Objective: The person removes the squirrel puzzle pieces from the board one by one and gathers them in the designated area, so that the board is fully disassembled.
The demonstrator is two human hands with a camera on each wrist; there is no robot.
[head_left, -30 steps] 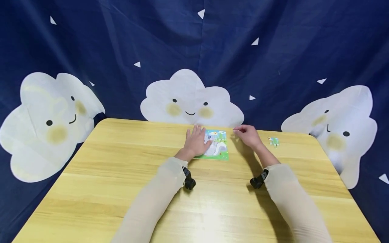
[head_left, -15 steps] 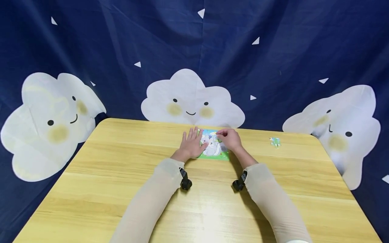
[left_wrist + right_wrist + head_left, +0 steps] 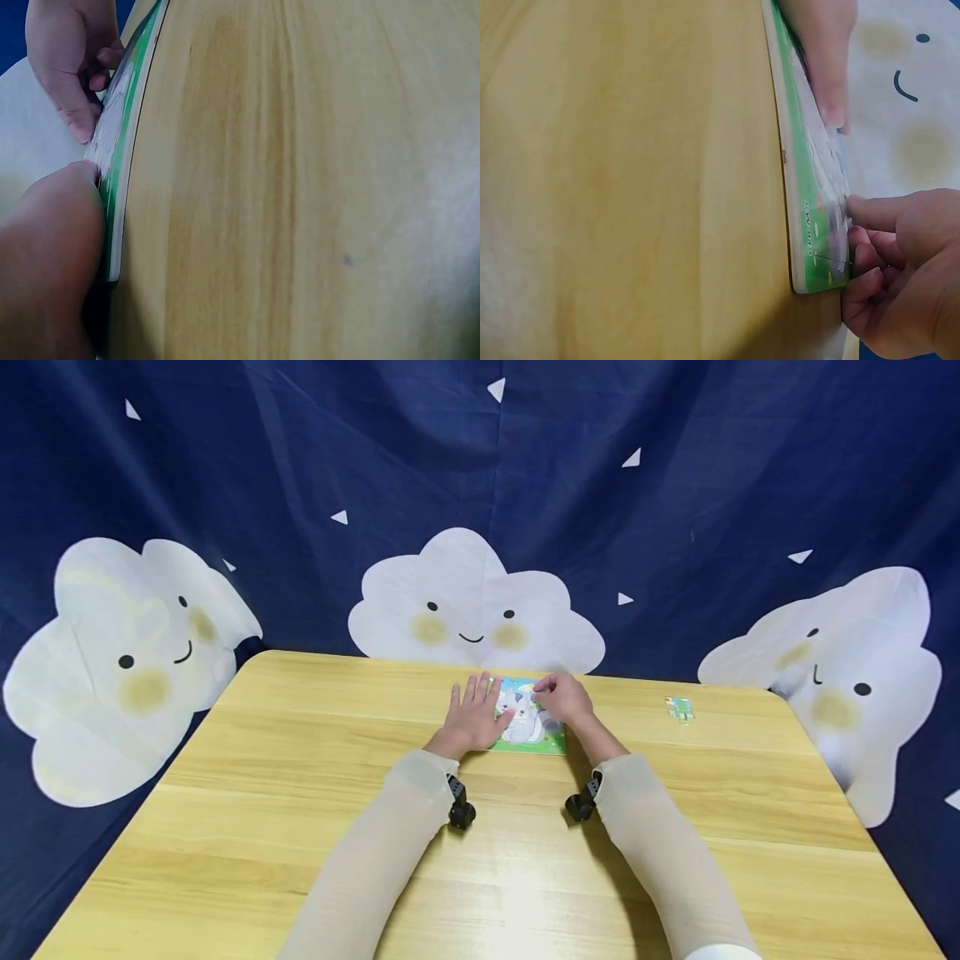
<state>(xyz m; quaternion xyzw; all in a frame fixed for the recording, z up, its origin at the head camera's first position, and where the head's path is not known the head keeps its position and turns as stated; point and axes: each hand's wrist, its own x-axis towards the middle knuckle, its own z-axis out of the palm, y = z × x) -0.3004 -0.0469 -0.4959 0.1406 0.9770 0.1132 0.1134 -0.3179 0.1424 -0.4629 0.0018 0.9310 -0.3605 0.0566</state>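
Right hand (image 3: pixel 564 700) moved to the puzzle (image 3: pixel 522 728) — wooden table (image 3: pixel 517 852), blue curtain (image 3: pixel 405 443) behind.

The flat, square puzzle (image 3: pixel 519 732) showing a grey-white cartoon animal lies on the table (image 3: pixel 315 827).

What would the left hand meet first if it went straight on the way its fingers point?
Probably the blue curtain, at its middle smiling cloud: ahead of the left hand, the head view shows only a strip of table before it. How far behind the table the curtain hangs is unclear.
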